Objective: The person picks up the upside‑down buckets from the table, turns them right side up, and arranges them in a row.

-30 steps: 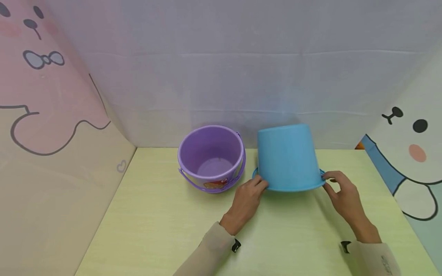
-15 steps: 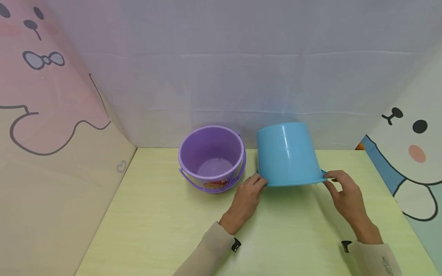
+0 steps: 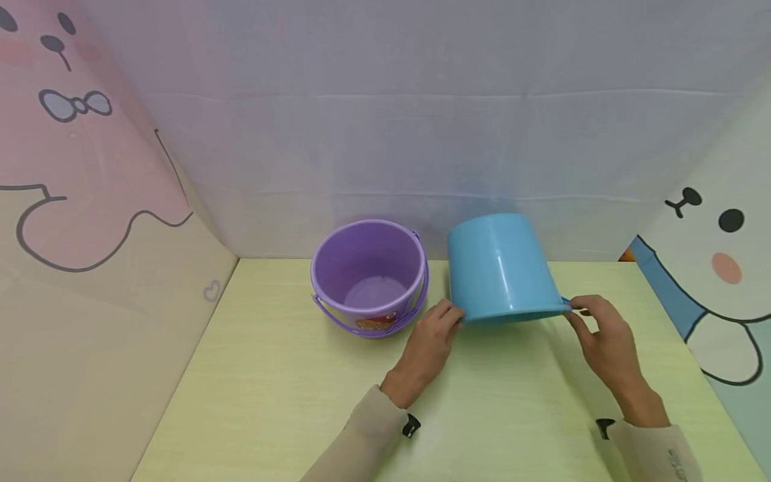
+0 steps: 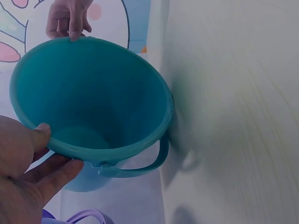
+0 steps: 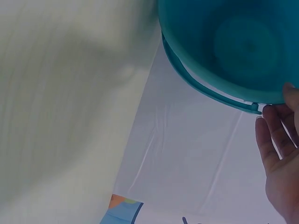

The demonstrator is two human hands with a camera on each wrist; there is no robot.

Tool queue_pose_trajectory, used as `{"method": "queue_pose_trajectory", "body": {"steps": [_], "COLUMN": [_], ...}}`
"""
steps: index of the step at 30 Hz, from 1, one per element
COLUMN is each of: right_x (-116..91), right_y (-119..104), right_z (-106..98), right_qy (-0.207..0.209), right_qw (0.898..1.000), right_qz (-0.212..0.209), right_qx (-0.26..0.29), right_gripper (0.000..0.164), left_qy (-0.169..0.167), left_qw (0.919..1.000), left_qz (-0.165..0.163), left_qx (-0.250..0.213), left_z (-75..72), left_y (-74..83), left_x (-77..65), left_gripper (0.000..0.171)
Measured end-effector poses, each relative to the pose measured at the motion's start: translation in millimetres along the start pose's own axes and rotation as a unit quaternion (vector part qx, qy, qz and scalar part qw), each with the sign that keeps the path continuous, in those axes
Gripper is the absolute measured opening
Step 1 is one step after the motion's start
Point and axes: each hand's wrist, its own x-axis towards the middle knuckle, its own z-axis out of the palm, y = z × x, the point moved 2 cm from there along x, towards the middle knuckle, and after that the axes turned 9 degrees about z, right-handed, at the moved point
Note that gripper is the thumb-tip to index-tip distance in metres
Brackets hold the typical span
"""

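A blue plastic bucket (image 3: 502, 268) is tipped mouth down and toward the person, at the back right of the table. My left hand (image 3: 429, 341) pinches the left side of its rim between thumb and fingers. On the opposite side, my right hand (image 3: 605, 345) pinches the rim near the handle joint. In the left wrist view the inside of the bucket (image 4: 93, 93) shows, with nothing in it, and its handle (image 4: 135, 171) hangs beneath the rim. The right wrist view shows the thumb over the rim and the fingers outside it.
Just left of the blue bucket stands a purple bucket (image 3: 369, 268), upright, its handle lowered to the front. Behind both is a pale cloth wall (image 3: 385, 134). Printed cartoon panels flank the pale yellow table (image 3: 259, 402) on both sides.
The blue bucket's near rim has lifted a little, so its dark inner edge now shows from above. Both hands keep their hold and rise slightly with it. The purple bucket stays put.
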Motion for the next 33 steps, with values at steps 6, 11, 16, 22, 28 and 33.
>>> {"method": "queue_pose_trajectory", "body": {"steps": [6,11,16,22,28,33], "right_x": [1.7,3.2,4.2,5.2,4.2,-8.7], "right_y": [-3.8,-6.9,-10.2,-13.0,-15.6,-15.3], "right_z": [-1.2,-1.5,-1.8,-1.8,-0.1,3.1], "right_qy": [-0.003,-0.004,-0.006,-0.005,-0.004,0.042], "right_qw": [1.000,1.000,1.000,1.000,0.999,0.993], "right_qz": [0.012,0.018,0.022,0.030,0.045,0.112], "right_qx": [-0.002,-0.004,-0.008,-0.009,-0.005,0.026], "right_gripper": [0.036,0.035,0.034,0.033,0.033,0.044], "left_qy": [0.004,0.007,0.011,0.006,0.007,0.010], "left_qw": [0.9999,0.9989,0.9980,0.9962,0.9947,0.9950], "left_qz": [-0.011,-0.027,-0.034,-0.046,-0.054,-0.051], "left_qx": [-0.012,-0.037,-0.052,-0.074,-0.088,-0.086], "left_z": [-1.9,-3.7,-4.7,-6.3,-8.8,-8.8], "left_y": [-1.0,-2.0,-3.0,-3.5,-3.5,-3.7], "left_x": [2.7,3.8,3.9,5.0,6.0,6.7], "left_gripper": [0.011,0.011,0.010,0.011,0.013,0.013]}}
